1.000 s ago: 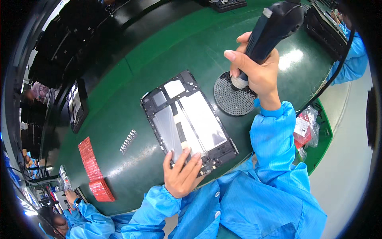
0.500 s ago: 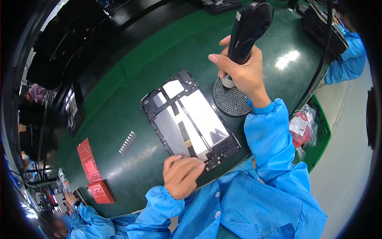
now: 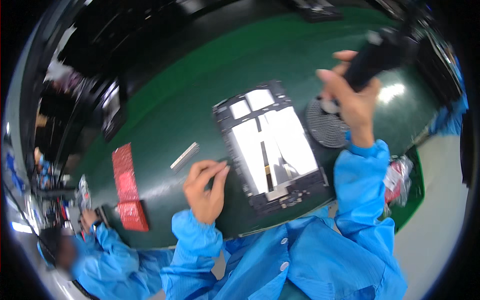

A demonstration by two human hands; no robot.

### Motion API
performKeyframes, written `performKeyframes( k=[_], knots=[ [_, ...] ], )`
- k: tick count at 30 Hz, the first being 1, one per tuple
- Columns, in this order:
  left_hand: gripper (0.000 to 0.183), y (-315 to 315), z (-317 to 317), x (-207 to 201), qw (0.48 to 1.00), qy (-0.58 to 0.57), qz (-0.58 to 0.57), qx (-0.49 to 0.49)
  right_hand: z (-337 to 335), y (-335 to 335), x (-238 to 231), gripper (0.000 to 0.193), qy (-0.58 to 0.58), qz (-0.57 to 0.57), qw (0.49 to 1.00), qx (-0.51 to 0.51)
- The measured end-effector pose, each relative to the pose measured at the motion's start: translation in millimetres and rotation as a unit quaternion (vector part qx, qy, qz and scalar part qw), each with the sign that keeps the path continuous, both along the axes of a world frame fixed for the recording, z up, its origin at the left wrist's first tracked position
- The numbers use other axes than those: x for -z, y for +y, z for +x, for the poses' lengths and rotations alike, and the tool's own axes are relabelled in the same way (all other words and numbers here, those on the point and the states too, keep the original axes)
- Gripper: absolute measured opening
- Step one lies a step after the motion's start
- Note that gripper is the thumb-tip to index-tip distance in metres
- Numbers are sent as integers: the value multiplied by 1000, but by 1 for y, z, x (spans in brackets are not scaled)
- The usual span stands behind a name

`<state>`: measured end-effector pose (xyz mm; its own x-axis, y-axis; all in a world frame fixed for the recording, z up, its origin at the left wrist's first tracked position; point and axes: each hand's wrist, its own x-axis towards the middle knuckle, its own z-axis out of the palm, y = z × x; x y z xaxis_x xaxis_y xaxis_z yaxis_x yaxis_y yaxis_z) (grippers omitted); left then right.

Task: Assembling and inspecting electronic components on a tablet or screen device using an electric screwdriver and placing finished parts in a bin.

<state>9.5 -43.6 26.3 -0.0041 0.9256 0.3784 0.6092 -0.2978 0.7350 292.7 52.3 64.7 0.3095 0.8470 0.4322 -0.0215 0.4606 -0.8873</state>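
My right hand (image 3: 352,102) is wrapped round a black electric screwdriver (image 3: 375,57), smeared by motion. Its lower end hangs over a round, dark plate (image 3: 325,125) covered in small holes; whether they touch is unclear. My left hand (image 3: 206,190) is just left of an open tablet-like device (image 3: 295,135), off its surface. Thumb and index fingertips meet in a pinch; anything between them is too small to make out. The device lies flat, with a black frame, bright reflective panels and a small circuit board (image 3: 292,200) at its near edge. Beyond my left hand lies a strip of small pale parts (image 3: 184,156).
Red bubble wrap (image 3: 127,180) lies on the green table (image 3: 165,115) at left. A green bin (image 3: 412,195) with plastic bags (image 3: 400,180) stands at right. A co-worker in blue (image 3: 107,265) sits at lower left; another blue sleeve (image 3: 447,120) shows at far right.
My left hand has left the device's near edge and moved left, its fingers pinched. The view has shifted, so the table things appear displaced. The screwdriver is still in my right hand above the round plate.
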Motion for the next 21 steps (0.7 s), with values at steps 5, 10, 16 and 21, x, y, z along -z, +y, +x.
performKeyframes(
  k=[5, 10, 16, 21],
  knots=[
    [16, 17, -8, 12, 946, -260, -193, -26, -18, -12, -18, 37, 19, 82, 996, -38],
    [14, 39, -3, 7, 928, -279, -245, 20, -57, -29, -31, 40, 15, 75, 990, -116],
    [11, 55, -8, 24, 968, -189, -162, 45, -99, -27, -36, 38, 16, 80, 975, -208],
    [11, 61, -15, 18, 943, -229, -231, 74, -133, -16, -35, 33, -4, 39, 975, -217]
  ],
)
